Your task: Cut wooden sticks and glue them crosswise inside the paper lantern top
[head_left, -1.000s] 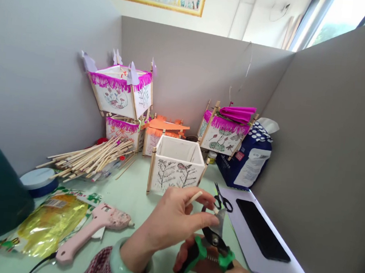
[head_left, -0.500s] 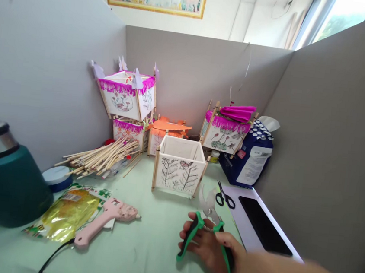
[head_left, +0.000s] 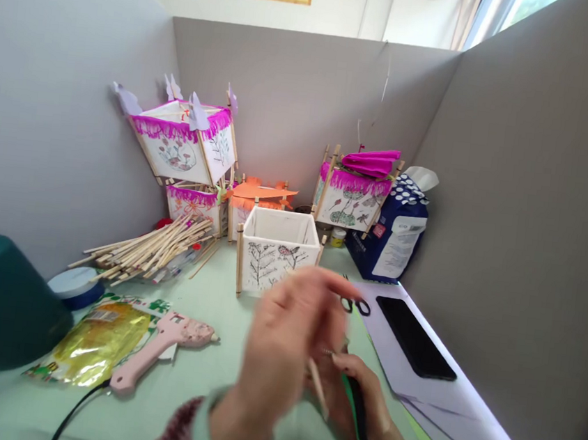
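Note:
My right hand [head_left: 360, 388] holds the green-and-black pruning shears [head_left: 356, 412] by a handle; their blades are hidden. In front of it, blurred by motion, my left hand [head_left: 286, 338] is raised with a bracelet at the wrist, its fingers curled near the shears. A thin wooden stick [head_left: 317, 388] points down between the two hands, and I cannot make out which one grips it. Just behind stands a white box lantern frame [head_left: 263, 259] with drawn trees and wooden corner posts, partly covered by my left hand.
A pink glue gun [head_left: 170, 347], a yellow packet [head_left: 102, 343], a wooden stick pile [head_left: 159, 248] and a teal flask [head_left: 2, 301] are left. Scissors [head_left: 361, 306] and a black phone [head_left: 415, 338] lie right. Decorated lanterns [head_left: 176, 144] stand behind.
My left hand has come up from the bottom edge to beside the shears, covering their blades. A stick now shows between the hands. The view has shifted slightly.

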A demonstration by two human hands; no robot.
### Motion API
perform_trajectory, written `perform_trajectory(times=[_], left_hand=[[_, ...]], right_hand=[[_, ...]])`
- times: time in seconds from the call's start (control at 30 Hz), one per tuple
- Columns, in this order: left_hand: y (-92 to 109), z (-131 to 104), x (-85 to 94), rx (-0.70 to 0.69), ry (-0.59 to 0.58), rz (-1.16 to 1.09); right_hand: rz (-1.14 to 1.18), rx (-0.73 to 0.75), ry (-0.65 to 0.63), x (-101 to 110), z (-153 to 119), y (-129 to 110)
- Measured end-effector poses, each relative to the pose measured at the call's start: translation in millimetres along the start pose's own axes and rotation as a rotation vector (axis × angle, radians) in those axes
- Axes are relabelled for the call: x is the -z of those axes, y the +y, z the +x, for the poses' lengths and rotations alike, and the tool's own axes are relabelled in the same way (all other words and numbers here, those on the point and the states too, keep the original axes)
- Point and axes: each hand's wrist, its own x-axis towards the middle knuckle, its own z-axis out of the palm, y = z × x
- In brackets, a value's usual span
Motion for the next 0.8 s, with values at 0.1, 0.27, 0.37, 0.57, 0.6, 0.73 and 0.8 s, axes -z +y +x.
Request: perform_trajectory(times=[0.1,0.27,0.37,0.57,0.6,0.73,0.8], left_hand=[[20,22,48.2,-0.211,0.320,-0.137],[24,37,97.2,-0.207,0.544,-0.343],[16,40,110.3,-0.150,0.589,-0.463],[2,47,115.0,-0.068,0.622,-0.555],[1,47,112.6,-0.056,0.623,-0.558],[-4,49,94.6,-0.004,0.567,-0.555],[-6,50,84.8,0.022,0.518,-0.552]], right_hand=[[-0.046,-0.014,-0.025,5,-3,-13],[-1.122,0.110,0.238,16,0,-29],[-1.526,0.109,0.262,21,7,-13],[-1.445,0.130,0.110,25,7,-3],[-1.346,0.139,0.103,22,6,-11],[-1.018,0.155,-0.018,-9,7,-46],[-1.022,0.138,-0.112,-26,10,-54]])
